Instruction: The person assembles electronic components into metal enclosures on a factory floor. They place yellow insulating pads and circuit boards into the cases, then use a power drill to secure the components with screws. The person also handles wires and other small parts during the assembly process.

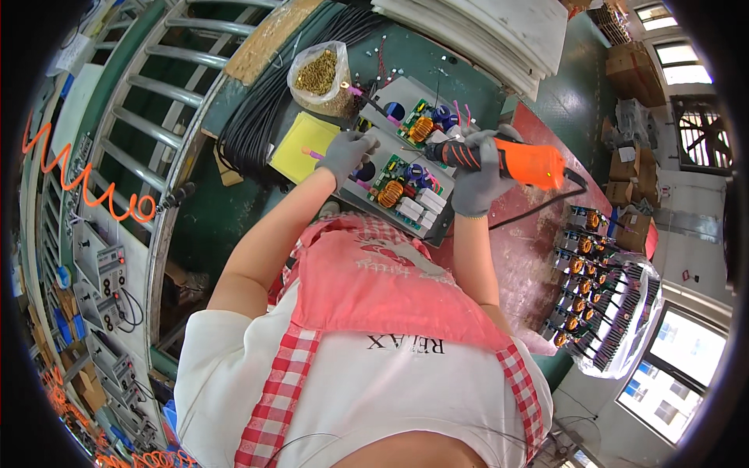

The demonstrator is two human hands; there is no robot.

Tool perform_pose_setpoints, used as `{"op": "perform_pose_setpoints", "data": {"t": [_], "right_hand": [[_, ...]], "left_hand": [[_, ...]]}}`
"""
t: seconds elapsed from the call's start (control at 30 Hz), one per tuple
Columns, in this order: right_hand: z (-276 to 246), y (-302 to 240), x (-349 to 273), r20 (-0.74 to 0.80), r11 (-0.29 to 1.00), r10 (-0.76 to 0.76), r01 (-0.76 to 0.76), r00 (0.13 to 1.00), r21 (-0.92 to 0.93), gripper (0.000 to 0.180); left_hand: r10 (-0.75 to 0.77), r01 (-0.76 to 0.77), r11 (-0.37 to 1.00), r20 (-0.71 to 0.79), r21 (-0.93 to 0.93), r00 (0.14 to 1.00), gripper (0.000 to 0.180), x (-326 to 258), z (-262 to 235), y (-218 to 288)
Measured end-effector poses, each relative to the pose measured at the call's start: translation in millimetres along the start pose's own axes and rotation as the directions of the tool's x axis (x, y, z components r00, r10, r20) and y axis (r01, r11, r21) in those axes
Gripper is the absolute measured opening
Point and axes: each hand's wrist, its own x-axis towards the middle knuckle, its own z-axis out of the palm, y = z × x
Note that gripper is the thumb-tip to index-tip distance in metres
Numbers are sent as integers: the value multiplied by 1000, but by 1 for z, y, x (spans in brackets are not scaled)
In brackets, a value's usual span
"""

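Note:
My right hand (482, 173), in a grey glove, is wrapped round an orange and black electric screwdriver (524, 162). The tool lies nearly level, its thin bit pointing left over a grey metal plate (384, 139). My left hand (348, 159), also gloved, has its fingers pinched together above the plate's left side; what they hold, if anything, is hidden. By that hand a pink-sleeved cable end (314, 154) pokes out over yellow sheets (296, 144). Two green circuit boards sit on grey plates: a near board (406, 187) with a copper coil, and a far board (427, 125).
A clear bag of brass-coloured small parts (320, 76) stands behind the yellow sheets. Black cables (253, 129) lie bundled at the left. White panels (491, 31) are stacked at the far side. Several finished-looking board assemblies (581, 269) stand at the right. A roller conveyor (148, 132) runs along the left.

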Motion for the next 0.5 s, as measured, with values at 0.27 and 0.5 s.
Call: {"op": "perform_pose_setpoints", "data": {"t": [0.27,0.5], "right_hand": [[-5,42,-4,65,989,143,-140,988,-40,36],[-8,61,1,91,985,169,-165,981,-57,36]], "left_hand": [[-30,18,731,5,682,1000,35,30,41,-18],[-20,20,727,-7,687,1000,47,50,51,-64]]}}
